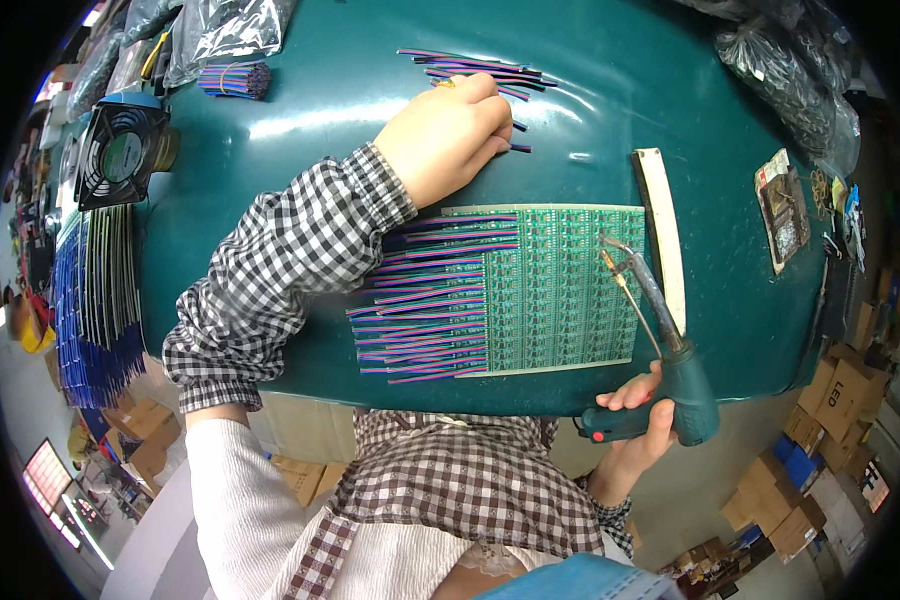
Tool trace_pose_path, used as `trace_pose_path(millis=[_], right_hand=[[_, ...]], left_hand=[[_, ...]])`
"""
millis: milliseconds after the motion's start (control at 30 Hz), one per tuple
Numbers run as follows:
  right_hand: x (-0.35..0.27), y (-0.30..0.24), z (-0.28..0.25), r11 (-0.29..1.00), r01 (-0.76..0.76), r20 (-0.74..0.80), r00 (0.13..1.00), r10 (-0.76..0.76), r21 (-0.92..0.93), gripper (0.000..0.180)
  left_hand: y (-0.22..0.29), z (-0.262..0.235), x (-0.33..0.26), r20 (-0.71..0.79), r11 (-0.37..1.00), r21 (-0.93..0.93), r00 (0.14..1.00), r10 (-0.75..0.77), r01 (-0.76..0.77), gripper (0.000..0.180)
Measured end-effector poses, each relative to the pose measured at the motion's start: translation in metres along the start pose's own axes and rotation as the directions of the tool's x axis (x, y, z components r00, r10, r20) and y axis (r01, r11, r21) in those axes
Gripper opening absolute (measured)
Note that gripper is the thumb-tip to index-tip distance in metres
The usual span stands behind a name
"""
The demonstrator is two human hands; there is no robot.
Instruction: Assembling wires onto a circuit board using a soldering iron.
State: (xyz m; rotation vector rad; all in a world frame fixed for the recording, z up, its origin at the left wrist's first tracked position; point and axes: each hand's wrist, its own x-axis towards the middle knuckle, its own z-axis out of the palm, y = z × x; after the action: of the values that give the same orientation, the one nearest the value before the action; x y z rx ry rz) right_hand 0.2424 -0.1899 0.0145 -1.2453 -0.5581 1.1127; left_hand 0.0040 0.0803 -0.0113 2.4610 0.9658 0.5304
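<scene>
i'm watching the left hand closing on loose wire pieces at the far side of the worktop, while the right hand is gripping the soldering gun, its tip hanging over the green board panel: risk is the unwatched tip drifting and scorching attached wires.

Dark teal table bearing a green rectangular circuit-board panel fringed with short multicoloured wires, a loose pile of cut wires, a bundled wire bunch, a pale flat strip, a black square fan and clear plastic bags.
</scene>
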Motion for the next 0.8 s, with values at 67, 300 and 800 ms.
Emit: trace_pose_path(millis=[67,300,800], right_hand=[[0.003,0.000,-0.003,1.000,0.000,-0.001,1.000,0.000,-0.003,0.054],[0.001,-0.002,-0.002,1.000,-0.014,-0.015,1.000,0.013,-0.023,0.058],[-0.008,-0.004,0.000,0.999,-0.020,0.025,0.999,0.021,-0.038,0.057]], left_hand=[[0.006,-0.002,0.001,-0.062,0.998,0.036,0.996,0.061,-0.059,0.010],[0.077,-0.023,-0.057,-0.118,0.987,0.040,0.980,0.160,-0.156,0.030],[0.078,0.028,-0.080,-0.066,0.954,0.234,0.976,0.209,-0.188,0.036]])
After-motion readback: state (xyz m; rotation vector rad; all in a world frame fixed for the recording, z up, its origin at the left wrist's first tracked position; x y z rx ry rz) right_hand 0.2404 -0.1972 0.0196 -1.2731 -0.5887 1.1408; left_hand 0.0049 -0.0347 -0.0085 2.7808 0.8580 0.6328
